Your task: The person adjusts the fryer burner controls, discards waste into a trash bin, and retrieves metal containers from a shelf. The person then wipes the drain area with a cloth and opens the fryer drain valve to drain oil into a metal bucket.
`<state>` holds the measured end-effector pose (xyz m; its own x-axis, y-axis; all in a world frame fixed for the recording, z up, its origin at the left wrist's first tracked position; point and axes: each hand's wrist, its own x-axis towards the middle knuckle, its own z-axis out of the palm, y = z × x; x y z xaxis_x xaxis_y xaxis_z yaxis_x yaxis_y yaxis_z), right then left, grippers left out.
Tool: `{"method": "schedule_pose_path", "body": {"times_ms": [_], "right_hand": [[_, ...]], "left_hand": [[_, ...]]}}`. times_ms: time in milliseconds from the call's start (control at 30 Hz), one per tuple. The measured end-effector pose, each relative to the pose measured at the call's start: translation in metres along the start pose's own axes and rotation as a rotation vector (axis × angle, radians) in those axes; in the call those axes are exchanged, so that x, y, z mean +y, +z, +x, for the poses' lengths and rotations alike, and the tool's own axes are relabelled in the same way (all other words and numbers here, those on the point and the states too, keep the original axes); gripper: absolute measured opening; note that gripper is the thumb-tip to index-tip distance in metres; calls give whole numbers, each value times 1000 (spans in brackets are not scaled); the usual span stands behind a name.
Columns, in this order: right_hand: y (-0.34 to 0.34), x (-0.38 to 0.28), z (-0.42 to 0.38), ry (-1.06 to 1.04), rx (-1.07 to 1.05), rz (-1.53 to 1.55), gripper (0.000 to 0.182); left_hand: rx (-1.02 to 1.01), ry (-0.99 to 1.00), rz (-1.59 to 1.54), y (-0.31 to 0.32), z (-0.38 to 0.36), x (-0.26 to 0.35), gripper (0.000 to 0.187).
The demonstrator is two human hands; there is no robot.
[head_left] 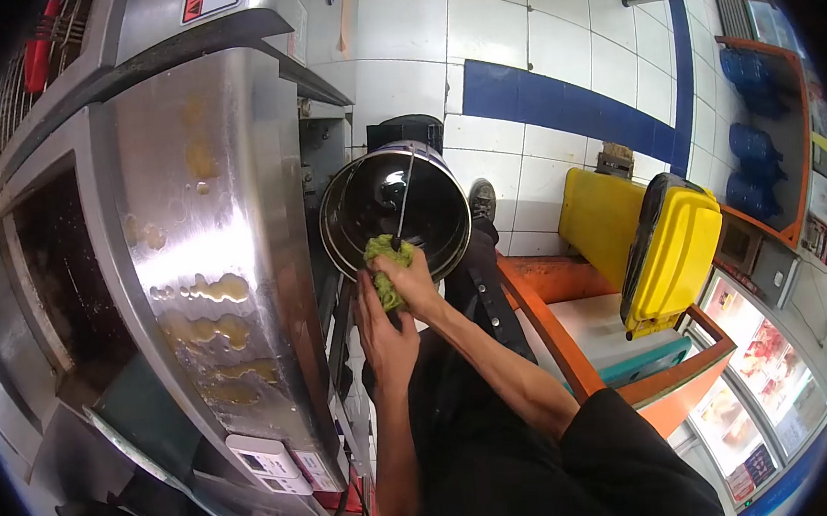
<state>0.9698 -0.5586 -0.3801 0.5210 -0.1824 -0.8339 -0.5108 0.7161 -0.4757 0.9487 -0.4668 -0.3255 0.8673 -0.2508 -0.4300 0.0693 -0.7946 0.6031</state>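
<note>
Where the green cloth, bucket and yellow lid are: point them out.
Green cloth [380, 252]: head view, on its upper folds.
Bucket [459, 205]: head view, on the inner wall near its right rim.
Yellow lid [679, 257]: head view, on its broad face.

Left fingers [370, 301] and right fingers [410, 275] clasp a green cloth [383, 294] by a bucket [333, 227].

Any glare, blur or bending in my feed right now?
Head view: wide-angle bending, black corners, floor tiles curving; head view: strong glare on the steel panel, a bright reflection inside the metal bucket; head view: display case partly washed out; head view: left hand, right hand and green wad fairly sharp.
</note>
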Motion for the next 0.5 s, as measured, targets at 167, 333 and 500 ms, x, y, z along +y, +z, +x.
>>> {"method": "schedule_pose_path", "body": {"times_ms": [167,333,500], "right_hand": [[-12,-1,0,-74,-7,20,8],[-14,-5,4,-66,-49,-19,10],[2,4,12,-99,-55,25,15]], "left_hand": [[-9,18,-16,7,-3,7,71],[118,45,-43,10,-8,17,65],[378,-53,-77,22,-23,10,52]]}}
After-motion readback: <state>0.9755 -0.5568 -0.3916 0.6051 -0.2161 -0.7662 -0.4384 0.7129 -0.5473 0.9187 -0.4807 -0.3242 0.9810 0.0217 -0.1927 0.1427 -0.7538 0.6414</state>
